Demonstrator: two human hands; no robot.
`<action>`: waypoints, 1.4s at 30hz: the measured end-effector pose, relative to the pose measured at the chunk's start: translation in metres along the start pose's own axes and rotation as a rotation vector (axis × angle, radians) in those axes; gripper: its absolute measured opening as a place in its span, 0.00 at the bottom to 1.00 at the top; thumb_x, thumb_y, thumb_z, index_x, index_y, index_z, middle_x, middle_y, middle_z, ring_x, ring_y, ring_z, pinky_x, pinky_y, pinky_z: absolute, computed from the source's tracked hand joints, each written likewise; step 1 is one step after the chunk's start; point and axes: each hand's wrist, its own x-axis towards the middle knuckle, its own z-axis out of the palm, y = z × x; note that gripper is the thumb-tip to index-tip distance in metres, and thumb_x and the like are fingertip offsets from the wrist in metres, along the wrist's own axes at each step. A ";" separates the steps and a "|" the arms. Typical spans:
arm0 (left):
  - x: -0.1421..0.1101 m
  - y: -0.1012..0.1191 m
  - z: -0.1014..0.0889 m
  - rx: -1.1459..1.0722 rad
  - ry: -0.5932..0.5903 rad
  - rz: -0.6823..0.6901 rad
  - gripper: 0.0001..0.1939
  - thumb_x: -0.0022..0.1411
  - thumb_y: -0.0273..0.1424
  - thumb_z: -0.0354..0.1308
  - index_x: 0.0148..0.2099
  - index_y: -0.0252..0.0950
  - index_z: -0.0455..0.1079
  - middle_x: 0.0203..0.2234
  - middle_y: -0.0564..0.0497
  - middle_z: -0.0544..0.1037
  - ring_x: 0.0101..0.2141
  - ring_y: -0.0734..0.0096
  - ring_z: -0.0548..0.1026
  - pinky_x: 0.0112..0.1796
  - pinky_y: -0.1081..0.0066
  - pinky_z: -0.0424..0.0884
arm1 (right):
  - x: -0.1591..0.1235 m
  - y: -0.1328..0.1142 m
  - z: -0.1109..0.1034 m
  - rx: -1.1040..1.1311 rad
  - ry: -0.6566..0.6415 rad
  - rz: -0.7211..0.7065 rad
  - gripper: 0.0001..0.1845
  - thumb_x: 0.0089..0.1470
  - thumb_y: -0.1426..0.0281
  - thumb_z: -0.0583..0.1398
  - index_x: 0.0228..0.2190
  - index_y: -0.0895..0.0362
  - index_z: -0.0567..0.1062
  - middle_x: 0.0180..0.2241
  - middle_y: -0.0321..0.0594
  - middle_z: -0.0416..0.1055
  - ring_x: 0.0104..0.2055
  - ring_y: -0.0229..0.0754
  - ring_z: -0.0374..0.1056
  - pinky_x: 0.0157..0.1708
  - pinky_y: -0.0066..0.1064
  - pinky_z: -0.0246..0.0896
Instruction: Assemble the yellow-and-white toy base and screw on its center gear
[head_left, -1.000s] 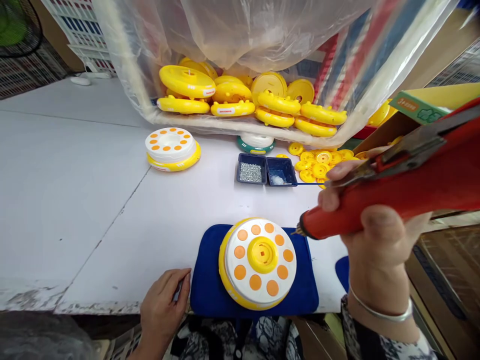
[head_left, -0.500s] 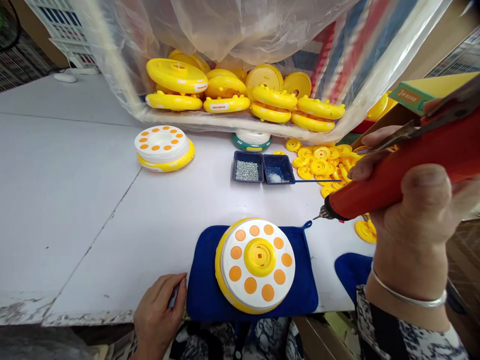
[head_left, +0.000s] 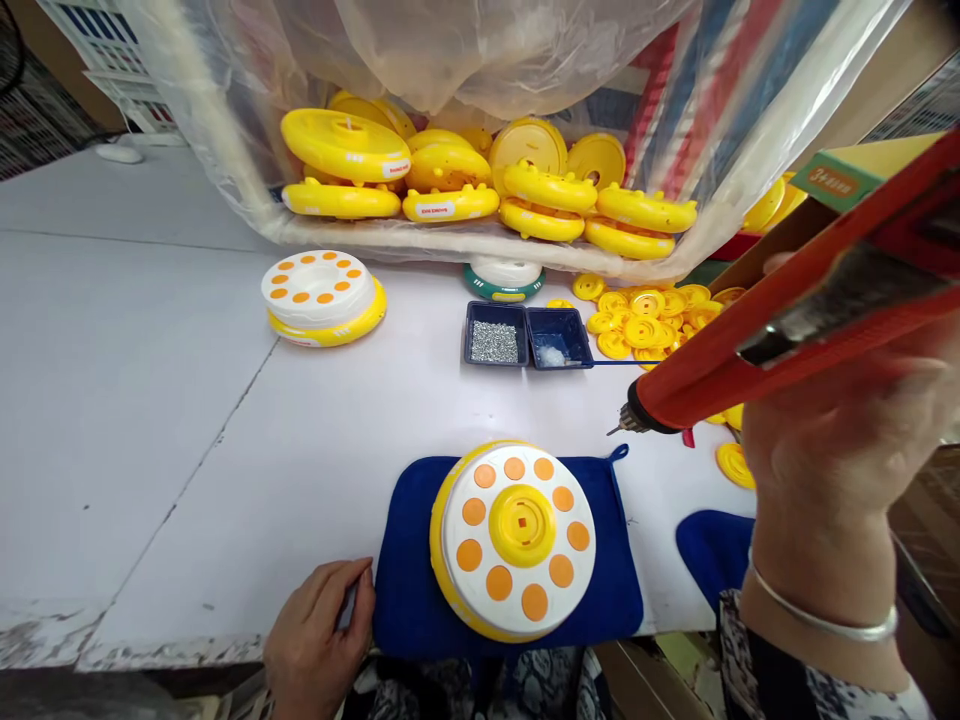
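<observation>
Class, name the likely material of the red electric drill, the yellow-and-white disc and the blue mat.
The red electric drill looks like glossy plastic, with a shiny metal chuck. The yellow-and-white disc seems smooth moulded plastic, given its even sheen. The blue mat looks like matte fabric, with a cloth loop; weave unclear.

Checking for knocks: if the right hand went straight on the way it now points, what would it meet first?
The right hand aims the red electric drill down-left, so its bit would probably meet the white-and-yellow disc first, though depth is unclear.
</observation>
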 end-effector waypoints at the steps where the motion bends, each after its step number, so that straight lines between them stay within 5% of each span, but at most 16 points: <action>1: 0.000 0.000 0.000 0.004 0.005 0.005 0.06 0.64 0.24 0.57 0.43 0.37 0.71 0.32 0.50 0.78 0.32 0.69 0.76 0.36 0.69 0.70 | -0.005 0.005 -0.008 -0.041 0.029 -0.048 0.27 0.41 0.57 0.72 0.45 0.43 0.75 0.45 0.30 0.73 0.51 0.43 0.71 0.41 0.29 0.68; 3: 0.002 0.001 0.000 0.012 0.012 0.011 0.05 0.65 0.25 0.57 0.43 0.37 0.71 0.32 0.50 0.78 0.32 0.69 0.76 0.36 0.68 0.70 | -0.024 0.019 -0.028 -0.186 0.091 -0.118 0.15 0.53 0.63 0.67 0.43 0.50 0.76 0.36 0.34 0.74 0.36 0.38 0.74 0.37 0.30 0.68; 5: 0.003 0.002 0.000 0.015 0.022 0.015 0.05 0.65 0.25 0.56 0.43 0.38 0.71 0.32 0.50 0.78 0.32 0.69 0.76 0.36 0.68 0.70 | -0.052 0.035 -0.048 -0.275 0.101 0.069 0.12 0.58 0.66 0.62 0.45 0.51 0.74 0.33 0.35 0.75 0.25 0.36 0.70 0.29 0.31 0.66; 9: 0.002 0.001 0.001 0.007 0.034 0.024 0.05 0.65 0.25 0.56 0.42 0.38 0.70 0.32 0.50 0.78 0.32 0.69 0.76 0.36 0.68 0.70 | -0.116 0.059 -0.078 -0.359 0.099 0.333 0.14 0.60 0.64 0.60 0.47 0.53 0.71 0.31 0.37 0.74 0.25 0.37 0.68 0.27 0.31 0.64; 16: 0.000 -0.004 0.004 -0.001 0.022 0.024 0.05 0.67 0.27 0.53 0.42 0.38 0.70 0.32 0.50 0.78 0.32 0.69 0.76 0.36 0.70 0.70 | -0.180 0.076 -0.092 -0.399 0.199 0.391 0.13 0.59 0.61 0.59 0.43 0.54 0.71 0.22 0.30 0.66 0.17 0.32 0.57 0.18 0.26 0.54; 24: 0.005 -0.001 -0.001 -0.003 0.038 0.055 0.06 0.68 0.31 0.52 0.41 0.39 0.70 0.31 0.51 0.77 0.30 0.69 0.77 0.32 0.72 0.70 | -0.208 0.097 -0.105 -0.443 0.091 0.383 0.14 0.59 0.61 0.58 0.43 0.56 0.70 0.22 0.31 0.65 0.19 0.34 0.58 0.18 0.26 0.55; 42: 0.004 0.001 -0.002 0.018 0.049 0.048 0.07 0.68 0.31 0.51 0.40 0.38 0.70 0.30 0.51 0.77 0.28 0.70 0.76 0.31 0.73 0.70 | -0.209 0.100 -0.106 -0.428 0.052 0.356 0.14 0.60 0.61 0.57 0.43 0.57 0.70 0.23 0.31 0.65 0.19 0.34 0.59 0.19 0.27 0.56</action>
